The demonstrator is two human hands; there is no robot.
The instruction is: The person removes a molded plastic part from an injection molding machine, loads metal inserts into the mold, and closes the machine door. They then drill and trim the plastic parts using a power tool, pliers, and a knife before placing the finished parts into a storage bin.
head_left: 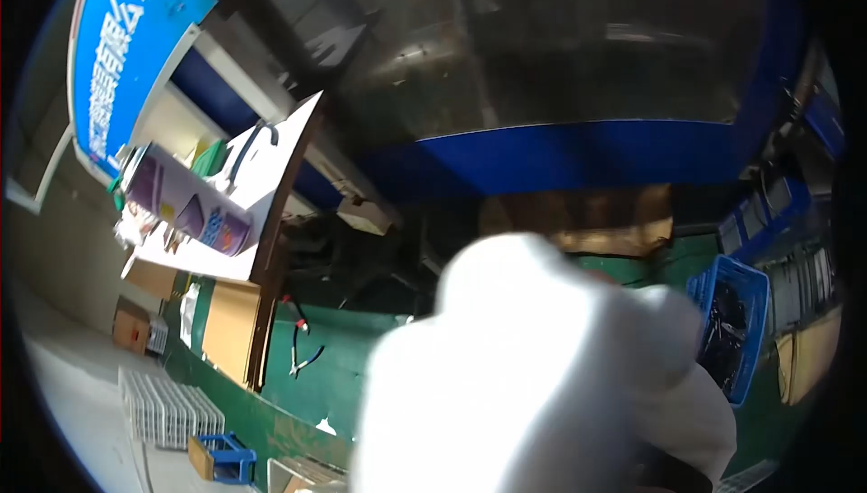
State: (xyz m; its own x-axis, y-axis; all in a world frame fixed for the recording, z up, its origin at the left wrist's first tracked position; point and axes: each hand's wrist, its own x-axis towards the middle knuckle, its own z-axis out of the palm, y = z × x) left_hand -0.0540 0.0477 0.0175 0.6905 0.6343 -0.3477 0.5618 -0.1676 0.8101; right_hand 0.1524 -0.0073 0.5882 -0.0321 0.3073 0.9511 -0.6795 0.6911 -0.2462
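Observation:
Very close to the camera, a large white blurred shape fills the lower middle; it looks like white-gloved hands. The bigger, overexposed part on the left seems to be my left hand point(488, 385). Against its right side is a smaller white part, apparently my right hand point(673, 376), above a dark patch at the bottom edge. The two parts overlap, and their fingers are smeared or hidden. Whether anything is held between them does not show.
To the left, a purple spray can point(185, 199) stands on a white-topped table point(284, 154). Pliers point(305, 362) lie on a green surface point(348, 348). At right is a blue basket point(759, 330) with dark items. White wire racks point(167, 407) and a blue stool point(230, 459) are lower left.

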